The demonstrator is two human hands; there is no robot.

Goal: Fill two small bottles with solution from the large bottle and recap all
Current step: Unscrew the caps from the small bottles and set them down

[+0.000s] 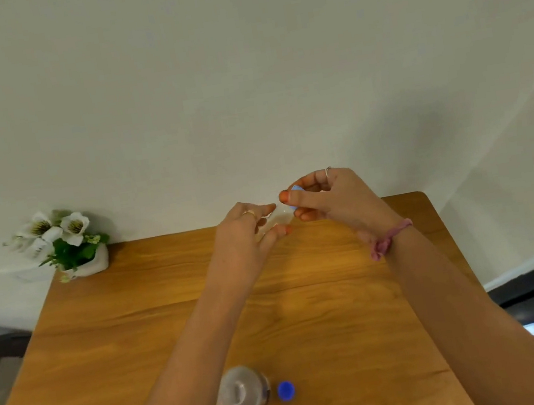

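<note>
A small clear bottle (274,223) is gripped in the curled fingers of the left hand (246,236), raised above the far end of the wooden table (172,320), while a pale blue cap (297,192) is pinched between thumb and fingertips of the right hand (330,198) just beside the bottle's mouth; whether cap and neck are touching cannot be told, since the clear plastic is blurred against the wall. The large bottle (242,393) stands upright and open at the near edge, between the 2 forearms, with its dark blue cap (285,391) lying just beside it on the table. Only 1 small bottle is seen – the other is not visible. Several risks are judged from here: the small bottle appears tilted, so solution (if any is inside, which cannot be read) could be spilled while the mouth is uncovered; the cap could be started crooked on the thread and left leaking, or dropped off the far edge. The greater hazard is posed by the open large bottle – it could be knocked over by either forearm when the arms are drawn back. The white flower pot (89,265) at the far left corner is well apart.
</note>
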